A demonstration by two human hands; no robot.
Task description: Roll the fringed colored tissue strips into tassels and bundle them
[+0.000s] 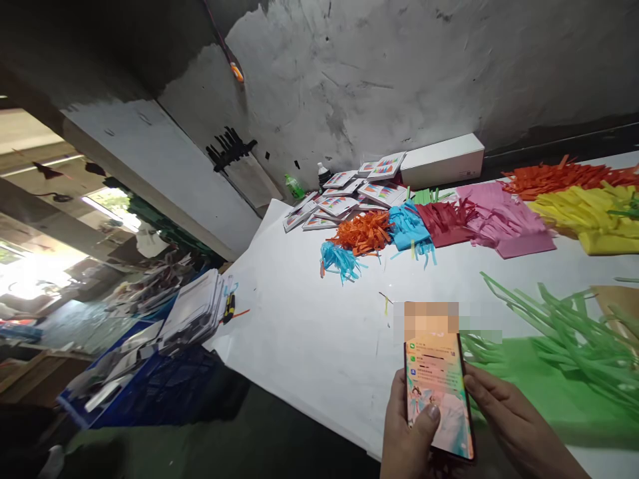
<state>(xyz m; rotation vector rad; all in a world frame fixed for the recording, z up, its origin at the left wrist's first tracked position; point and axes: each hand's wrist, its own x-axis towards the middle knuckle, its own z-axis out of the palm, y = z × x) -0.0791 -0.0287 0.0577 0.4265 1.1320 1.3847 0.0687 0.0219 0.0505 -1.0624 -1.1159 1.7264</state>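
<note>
The left hand [412,432] gripped a phone [439,399] at the lower centre of the frame, fingers wrapped behind it and the thumb pressed on its lit screen; the right hand [514,419] steadied its right edge with loosely curled fingers; the screen showed a chat list over a pastel picture, its top blurred; green paper strips [564,339] lay just right on the white table [309,332]; at lower left, a blue crate [124,392] held stacked white cards [192,309]; a white box [442,159] stood closed at upper centre.
</note>
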